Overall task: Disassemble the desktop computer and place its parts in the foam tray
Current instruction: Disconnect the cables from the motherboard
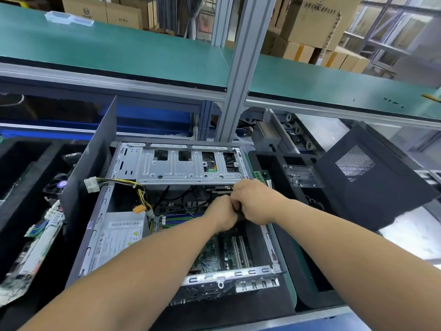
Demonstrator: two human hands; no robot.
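Desktop case [100,237] lies open on its side, side panel off; motherboard [224,249], power supply [119,237] and drive cage [181,163] still inside, so most stripping remains. Foam tray [281,168] to the right of the hands holds a few small parts; a second tray [14,187] far left holds boards. Left hand [222,216] and right hand [255,201], touching, both curled shut on a dark part [239,215] over the board; what part, cannot tell. Cage edge just beyond the knuckles, case wall near the right; open room only upward.

A green-surfaced upper shelf [143,53] spanned the aluminium frame post [241,68]. Cardboard boxes [310,22] stood behind; apparently windows [393,25] at right.
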